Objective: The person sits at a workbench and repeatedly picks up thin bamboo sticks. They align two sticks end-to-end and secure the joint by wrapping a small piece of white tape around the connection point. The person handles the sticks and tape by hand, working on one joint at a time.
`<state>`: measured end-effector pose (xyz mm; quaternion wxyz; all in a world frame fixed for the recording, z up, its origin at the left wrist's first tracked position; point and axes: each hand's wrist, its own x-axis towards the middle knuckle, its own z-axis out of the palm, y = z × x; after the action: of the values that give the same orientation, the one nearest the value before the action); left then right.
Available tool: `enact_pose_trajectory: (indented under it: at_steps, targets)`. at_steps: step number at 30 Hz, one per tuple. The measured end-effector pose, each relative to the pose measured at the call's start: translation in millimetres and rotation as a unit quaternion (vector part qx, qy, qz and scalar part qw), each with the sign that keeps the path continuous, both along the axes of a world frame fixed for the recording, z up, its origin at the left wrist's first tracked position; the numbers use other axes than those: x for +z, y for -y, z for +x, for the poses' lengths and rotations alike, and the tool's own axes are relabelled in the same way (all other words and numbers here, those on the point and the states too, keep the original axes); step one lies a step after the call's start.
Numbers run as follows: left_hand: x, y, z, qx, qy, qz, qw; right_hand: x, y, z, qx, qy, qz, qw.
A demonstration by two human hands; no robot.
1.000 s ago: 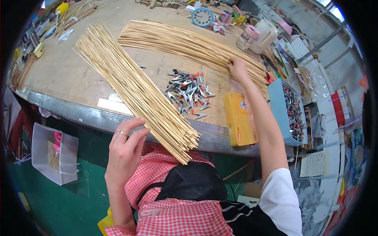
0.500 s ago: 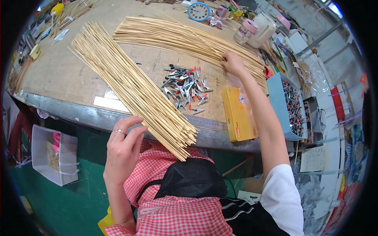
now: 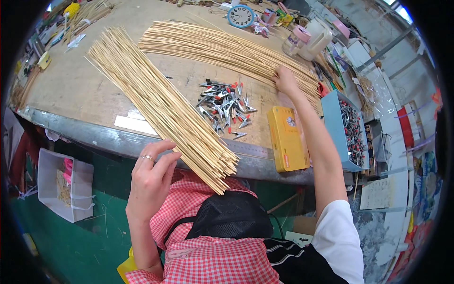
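Note:
A thick bundle of thin bamboo sticks (image 3: 156, 102) lies diagonally on the table, its near end jutting past the front edge. Beside that end, my left hand (image 3: 153, 170) hovers with bent fingers apart, a ring on one finger, and nothing visible in it. A second spread of bamboo sticks (image 3: 203, 47) stretches across the back. Over its right part, my right hand (image 3: 285, 80) has its fingers closed on the end of a single bamboo stick (image 3: 236, 39), which slants away to the upper left above the others. The fingertips are partly hidden.
Small metal clamps (image 3: 224, 104) with red and black tips are heaped mid-table. A yellow tin (image 3: 287, 139) and a blue box (image 3: 335, 128) of clamps stand right. A metal ruler (image 3: 253, 149) lies along the front edge. A jar (image 3: 295, 40) and clock (image 3: 240, 16) sit behind.
My right hand has shifted slightly to the right and nearer, and the slanting stick's far end has come lower with it. My left hand has hardly moved.

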<state>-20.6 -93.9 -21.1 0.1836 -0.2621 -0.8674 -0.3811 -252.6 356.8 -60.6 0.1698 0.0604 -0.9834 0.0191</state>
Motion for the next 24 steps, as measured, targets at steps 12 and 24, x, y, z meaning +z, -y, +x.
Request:
enact_pose_trajectory:
  at_steps: [12, 24]
  targets:
    - [-3.6, 4.7, -0.9, 0.001, 0.011, 0.012, 1.0, 60.2, 1.7, 12.4, 0.006, 0.011, -0.102, 0.995]
    - [0.1, 6.0, -2.4, -0.004, 0.04, 0.123, 0.992, 114.5, 84.2, 123.8, 0.038, -0.039, -0.257, 0.965]
